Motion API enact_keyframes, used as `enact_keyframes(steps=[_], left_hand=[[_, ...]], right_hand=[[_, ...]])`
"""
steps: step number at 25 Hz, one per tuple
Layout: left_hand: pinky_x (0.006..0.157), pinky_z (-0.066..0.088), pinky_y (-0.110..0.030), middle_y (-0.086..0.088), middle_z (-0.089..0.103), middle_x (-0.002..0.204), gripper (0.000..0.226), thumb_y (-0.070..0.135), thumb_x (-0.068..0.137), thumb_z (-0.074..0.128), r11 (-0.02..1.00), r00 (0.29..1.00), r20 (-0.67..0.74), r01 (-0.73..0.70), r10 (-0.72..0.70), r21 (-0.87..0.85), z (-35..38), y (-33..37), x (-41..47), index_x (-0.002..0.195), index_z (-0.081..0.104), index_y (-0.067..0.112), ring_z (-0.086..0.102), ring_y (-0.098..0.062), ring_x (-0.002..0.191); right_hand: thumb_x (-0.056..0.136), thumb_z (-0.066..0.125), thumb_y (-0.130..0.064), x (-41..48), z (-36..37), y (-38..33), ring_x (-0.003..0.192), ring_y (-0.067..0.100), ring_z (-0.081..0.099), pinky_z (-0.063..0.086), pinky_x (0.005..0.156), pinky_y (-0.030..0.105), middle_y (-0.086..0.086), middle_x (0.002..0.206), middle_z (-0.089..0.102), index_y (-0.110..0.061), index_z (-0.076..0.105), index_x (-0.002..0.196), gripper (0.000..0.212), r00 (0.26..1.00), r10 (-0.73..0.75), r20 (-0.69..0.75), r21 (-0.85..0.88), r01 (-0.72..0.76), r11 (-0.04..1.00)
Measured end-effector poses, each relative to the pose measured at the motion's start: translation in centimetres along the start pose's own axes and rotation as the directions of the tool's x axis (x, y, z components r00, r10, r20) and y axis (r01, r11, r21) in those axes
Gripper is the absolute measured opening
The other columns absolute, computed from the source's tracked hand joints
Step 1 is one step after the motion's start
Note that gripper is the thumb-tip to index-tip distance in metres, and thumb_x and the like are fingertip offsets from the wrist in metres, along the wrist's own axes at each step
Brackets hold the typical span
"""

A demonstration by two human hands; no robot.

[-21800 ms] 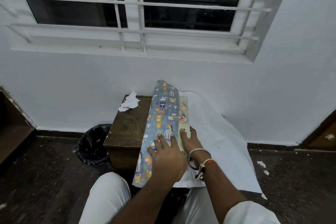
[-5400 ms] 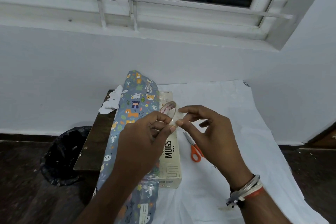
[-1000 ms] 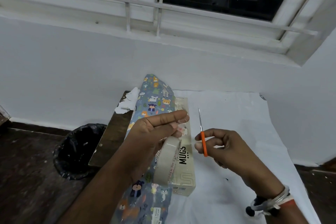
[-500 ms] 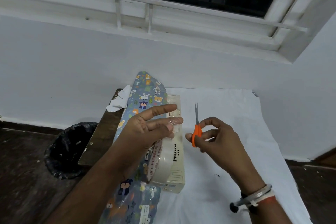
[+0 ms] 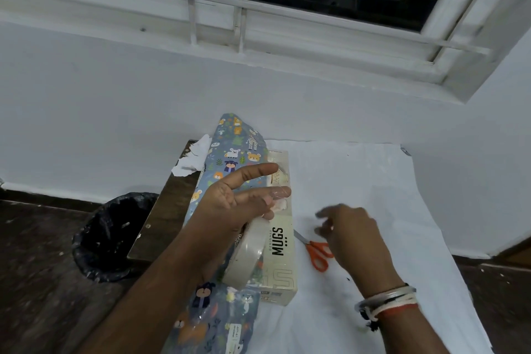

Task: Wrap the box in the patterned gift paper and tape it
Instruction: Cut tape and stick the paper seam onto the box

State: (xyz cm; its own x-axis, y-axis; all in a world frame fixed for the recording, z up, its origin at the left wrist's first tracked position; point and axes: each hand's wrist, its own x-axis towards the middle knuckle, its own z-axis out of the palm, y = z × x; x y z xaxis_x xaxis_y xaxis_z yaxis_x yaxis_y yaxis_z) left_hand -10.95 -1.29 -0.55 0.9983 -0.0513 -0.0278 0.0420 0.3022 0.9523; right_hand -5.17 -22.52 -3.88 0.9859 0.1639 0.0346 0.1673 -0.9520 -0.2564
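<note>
gift paper [image 5: 230, 158] is blue with cartoon animals.

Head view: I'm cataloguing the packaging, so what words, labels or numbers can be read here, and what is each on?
"MUGS": bold black letters running sideways on top of the cream box.
"DESIGNER": apparently, in tiny print alongside "MUGS" on the same box, barely legible.
White label on the patterned gift paper: too small and blurred to read.
Tape roll: no readable print.
</note>
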Motion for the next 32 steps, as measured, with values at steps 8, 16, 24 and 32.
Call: enact_keyframes(steps=[8, 16, 24, 32], left_hand=[[0.08, 0.055, -0.025, -0.006, 0.079, 0.102, 0.05, -0.007, 0.092, 0.065, 0.98, 0.998, 0.061, -0.044, 0.033, 0.195, 0.2, -0.7, 0.1, 0.125, 0.065, 0.031, 0.07, -0.016, 0.086], [0.075, 0.055, -0.032, 0.0, 0.07, 0.112, 0.05, -0.007, 0.083, 0.069, 0.954, 0.996, 0.053, -0.087, 0.075, 0.289, 0.6, -0.9, 0.3, 0.105, 0.054, 0.035, 0.062, -0.013, 0.072], [0.074, 0.053, -0.022, 0.01, 0.074, 0.099, 0.064, -0.012, 0.086, 0.068, 0.945, 0.989, 0.14, -0.08, 0.037, 0.317, 0.9, -1.2, -0.2, 0.122, 0.044, 0.034, 0.065, -0.005, 0.083], [0.091, 0.057, -0.049, 0.003, 0.076, 0.115, 0.078, -0.008, 0.082, 0.069, 0.983, 0.999, 0.048, -0.01, 0.001, 0.183, 1.2, -1.7, 0.2, 0.12, 0.05, 0.057, 0.07, -0.025, 0.094]], right_hand=[[0.086, 0.081, -0.027, -1.7, -3.3, -4.8, 0.081, 0.006, 0.073, 0.055, 0.071, 0.016, -0.021, 0.086, 0.076, -0.031, 0.082, 0.092, 0.008, 0.954, -0.196, -0.228, 0.687, 0.3, 0.662], [0.088, 0.077, -0.025, -2.1, -2.5, -4.7, 0.087, -0.002, 0.07, 0.055, 0.08, 0.02, -0.026, 0.089, 0.074, -0.03, 0.082, 0.09, 0.007, 0.785, -0.258, -0.564, 0.421, 0.541, 0.727], [0.091, 0.072, -0.023, -1.7, -2.6, -3.7, 0.086, 0.0, 0.068, 0.054, 0.078, 0.018, -0.021, 0.087, 0.073, -0.028, 0.082, 0.096, 0.013, 0.81, -0.264, -0.524, 0.422, 0.516, 0.745], [0.088, 0.078, -0.027, -1.6, -2.3, -3.4, 0.091, 0.0, 0.06, 0.046, 0.073, 0.008, -0.02, 0.083, 0.063, -0.039, 0.081, 0.098, 0.016, 0.879, -0.181, -0.442, 0.472, 0.399, 0.786]])
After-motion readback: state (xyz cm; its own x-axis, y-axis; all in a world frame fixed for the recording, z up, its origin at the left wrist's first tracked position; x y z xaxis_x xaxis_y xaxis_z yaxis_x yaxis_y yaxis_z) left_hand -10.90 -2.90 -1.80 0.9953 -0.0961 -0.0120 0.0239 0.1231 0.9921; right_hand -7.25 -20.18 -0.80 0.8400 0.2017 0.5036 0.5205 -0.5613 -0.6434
